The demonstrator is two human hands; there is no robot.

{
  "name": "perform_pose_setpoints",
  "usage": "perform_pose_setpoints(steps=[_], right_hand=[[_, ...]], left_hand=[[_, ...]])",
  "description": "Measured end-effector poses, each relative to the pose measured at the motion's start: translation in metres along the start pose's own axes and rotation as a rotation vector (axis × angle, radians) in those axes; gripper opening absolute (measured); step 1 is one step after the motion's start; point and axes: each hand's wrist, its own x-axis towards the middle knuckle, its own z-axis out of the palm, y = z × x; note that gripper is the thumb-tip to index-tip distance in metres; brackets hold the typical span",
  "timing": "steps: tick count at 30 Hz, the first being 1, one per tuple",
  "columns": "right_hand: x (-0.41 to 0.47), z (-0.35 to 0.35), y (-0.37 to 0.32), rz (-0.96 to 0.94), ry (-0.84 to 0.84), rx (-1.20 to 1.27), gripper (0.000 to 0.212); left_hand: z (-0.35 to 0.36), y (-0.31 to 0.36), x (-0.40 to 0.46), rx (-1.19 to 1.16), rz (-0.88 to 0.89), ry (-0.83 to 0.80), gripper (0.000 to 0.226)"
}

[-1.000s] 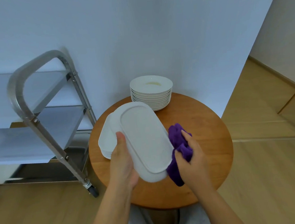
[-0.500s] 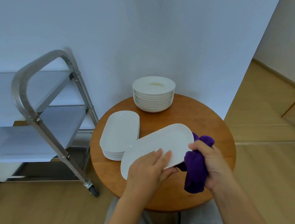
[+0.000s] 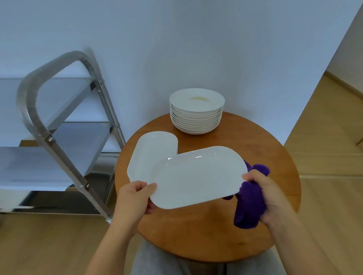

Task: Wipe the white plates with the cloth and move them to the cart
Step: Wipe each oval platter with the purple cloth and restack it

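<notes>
A white oblong plate is held level above the round wooden table, its upper face towards me. My left hand grips its left end, thumb on top. My right hand holds the plate's right end and also clutches a bunched purple cloth that hangs below the rim. A stack of white oblong plates lies on the table's left side, partly behind the held plate. A stack of round white plates stands at the table's far edge; the top one has a yellowish smear.
A steel cart with several shelves stands left of the table, its curved handle towards me. A pale wall runs behind both. Wooden floor spreads to the right. My grey-trousered legs reach under the table's near edge.
The plate went from tilted, with the cloth at its right side, to level with its top face up. My left hand shifted to the left end, and my right hand took the right end.
</notes>
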Motion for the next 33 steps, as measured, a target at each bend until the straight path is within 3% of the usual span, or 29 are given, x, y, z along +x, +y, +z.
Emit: perform_pose_setpoints(steps=[5, 13, 25, 30, 33], right_hand=[[0.025, 0.018, 0.005, -0.06, 0.049, -0.057, 0.028], [0.051, 0.045, 0.016, -0.067, 0.026, -0.034, 0.019], [0.065, 0.049, 0.038, -0.13, 0.066, -0.121, 0.015], [0.067, 0.047, 0.038, -0.159, 0.07, -0.18, 0.014], [0.07, 0.045, 0.036, -0.161, 0.066, -0.171, 0.016]], left_hand=[[-0.01, -0.009, 0.011, -0.163, -0.056, 0.075, 0.012], [-0.006, -0.024, 0.024, -0.403, -0.142, 0.297, 0.007], [0.039, -0.026, 0.036, -0.616, -0.185, 0.33, 0.012], [0.046, -0.029, 0.04, -0.392, -0.154, 0.285, 0.015], [0.048, -0.027, 0.04, -0.164, -0.154, 0.192, 0.031]])
